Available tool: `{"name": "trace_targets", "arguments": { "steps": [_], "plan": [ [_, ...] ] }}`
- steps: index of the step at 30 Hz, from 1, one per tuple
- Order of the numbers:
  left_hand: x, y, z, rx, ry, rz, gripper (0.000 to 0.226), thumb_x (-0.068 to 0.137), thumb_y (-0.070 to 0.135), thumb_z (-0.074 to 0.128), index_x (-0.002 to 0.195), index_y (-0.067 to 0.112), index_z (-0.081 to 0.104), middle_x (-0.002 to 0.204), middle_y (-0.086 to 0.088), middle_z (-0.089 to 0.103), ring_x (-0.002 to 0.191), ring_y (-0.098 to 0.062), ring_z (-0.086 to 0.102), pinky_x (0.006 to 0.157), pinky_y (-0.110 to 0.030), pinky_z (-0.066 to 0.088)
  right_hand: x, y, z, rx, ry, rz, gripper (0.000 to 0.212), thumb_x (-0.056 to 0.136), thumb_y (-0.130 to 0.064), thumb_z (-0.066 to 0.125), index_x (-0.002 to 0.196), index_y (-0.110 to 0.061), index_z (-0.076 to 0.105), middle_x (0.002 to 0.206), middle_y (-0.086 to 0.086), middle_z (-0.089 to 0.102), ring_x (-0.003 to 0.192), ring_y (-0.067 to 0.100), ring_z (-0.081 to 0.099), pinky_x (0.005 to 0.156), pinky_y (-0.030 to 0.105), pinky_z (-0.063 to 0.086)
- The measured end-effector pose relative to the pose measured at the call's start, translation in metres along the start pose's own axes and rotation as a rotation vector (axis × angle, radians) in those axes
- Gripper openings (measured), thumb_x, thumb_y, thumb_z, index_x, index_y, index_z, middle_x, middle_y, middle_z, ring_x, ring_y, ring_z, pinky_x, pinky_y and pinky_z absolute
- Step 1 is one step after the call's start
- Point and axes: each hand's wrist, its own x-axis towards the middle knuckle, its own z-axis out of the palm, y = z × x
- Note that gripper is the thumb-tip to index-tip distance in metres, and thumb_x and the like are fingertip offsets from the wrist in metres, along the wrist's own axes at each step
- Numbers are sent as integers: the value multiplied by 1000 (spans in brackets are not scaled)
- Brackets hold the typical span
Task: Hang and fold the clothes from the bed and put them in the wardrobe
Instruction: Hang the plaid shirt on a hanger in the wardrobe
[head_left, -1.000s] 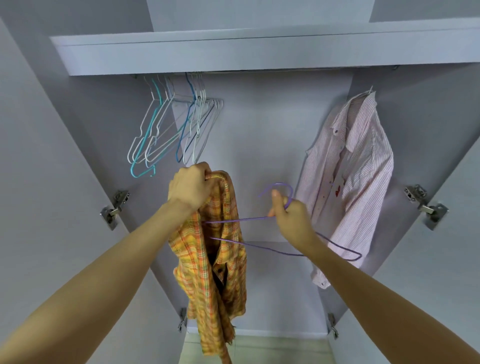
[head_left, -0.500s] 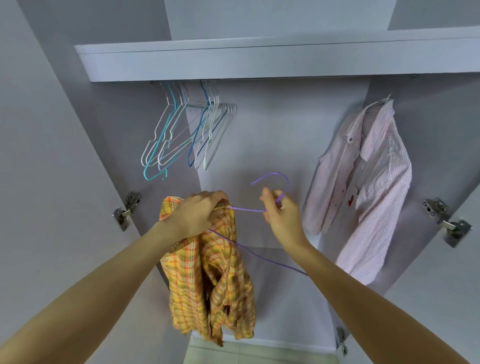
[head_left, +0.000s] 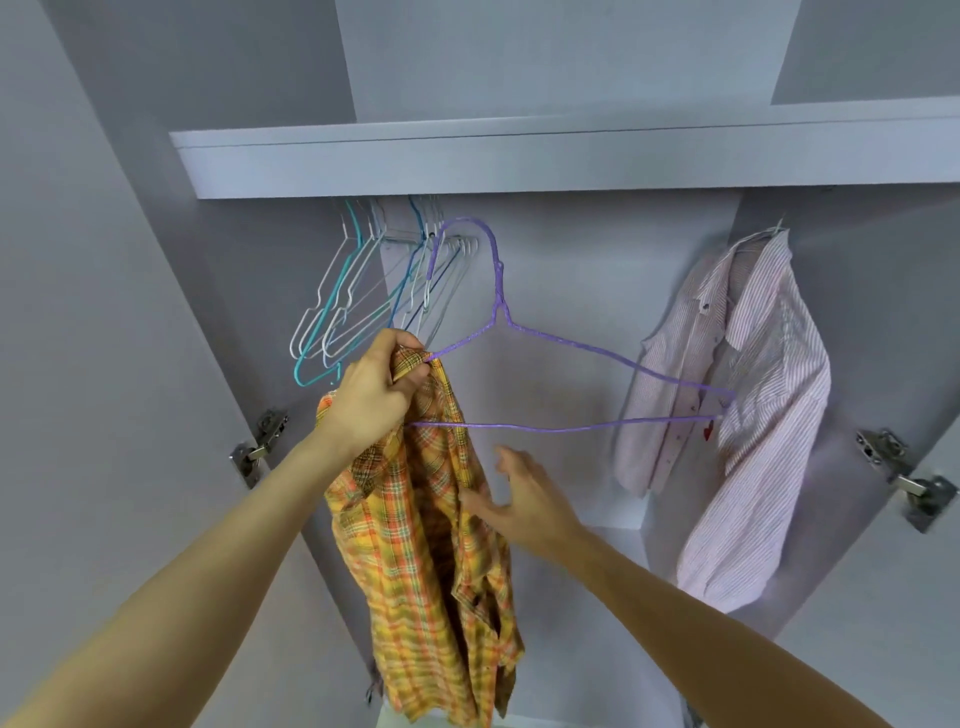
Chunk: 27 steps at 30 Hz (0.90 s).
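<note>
Your right hand (head_left: 524, 499) has let go of the hanger (head_left: 566, 348), fingers spread; your left hand (head_left: 371, 400) grips shirt (head_left: 431, 545) and hanger inside the wardrobe (head_left: 519, 161).

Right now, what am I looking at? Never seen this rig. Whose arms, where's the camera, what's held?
There is no machine here: these are a person's two bare arms, filmed by one wide-angle camera worn on the head, looking into an open wardrobe. The left hand grips the collar of an orange plaid shirt together with one end of a purple wire hanger. The right hand is open, its fingers reaching to the shirt's front; whether they touch it is hard to tell. Empty hangers hang from the rail on the left, and a pink striped shirt already hangs on the right.
</note>
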Motion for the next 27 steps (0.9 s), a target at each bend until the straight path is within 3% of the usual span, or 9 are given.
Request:
{"name": "trace_targets", "arguments": {
  "steps": [2,5,7,10,12,16,20,23,27],
  "plan": [
    [2,6,-4,-52,-13,30,16,93,16,55,100,27,46,69,-10,51,57,-16,44,58,-22,39,12,-12,6,40,7,16,84,79,-59,58,144,-18,24,136,3,39,125,22,40,100,44,40],
    [3,12,-11,-127,-9,65,22,93,15,55,95,34,46,68,-1,52,60,-12,45,62,-27,41,32,-25,13,15,154,5,28,84,-41,57,100,-19,52,100,1,56,98,27,56,81,38,50],
    [3,10,-19,-150,-1,54,24,92,15,56,94,37,47,67,7,52,60,-11,48,64,-28,42,41,-24,2,31,243,64,14,87,-30,53,91,-18,58,97,5,61,93,32,58,78,35,47],
    [-1,2,-30,-129,-70,26,25,92,14,56,96,36,47,80,-17,59,72,-34,53,72,-44,45,53,-4,-26,3,351,87,17,87,-14,53,98,-7,64,106,13,64,99,34,59,79,35,44],
    [-5,-4,-30,-88,-95,23,27,91,12,57,95,36,47,86,-26,59,76,-37,55,73,-43,45,56,8,-48,-60,403,70,18,87,-13,56,98,-4,66,106,14,64,99,32,59,77,32,42],
    [-3,-15,-28,28,-109,11,27,91,12,55,89,38,47,81,-14,62,77,-27,56,70,-25,42,50,24,-90,-168,436,-57,22,85,-10,60,106,-7,67,110,12,62,101,31,58,77,27,36],
    [2,-19,-26,228,-219,35,7,95,20,48,91,25,45,75,-11,59,76,-34,55,73,-43,44,47,32,-131,-302,383,-157,27,83,-8,62,109,-9,65,110,10,63,101,30,59,84,33,44],
    [4,-17,-22,360,-257,62,5,97,26,44,94,22,45,78,-1,53,82,-31,52,68,-35,33,44,38,-152,-357,347,-139,28,81,-13,66,109,-14,63,102,6,68,94,27,62,78,33,46],
    [11,-9,-13,626,-257,91,20,96,22,43,114,14,42,101,-14,60,94,-37,56,71,-38,41,42,46,-162,-184,322,-109,28,82,4,56,104,-10,62,91,7,65,83,28,61,77,38,47]
  ]
}}
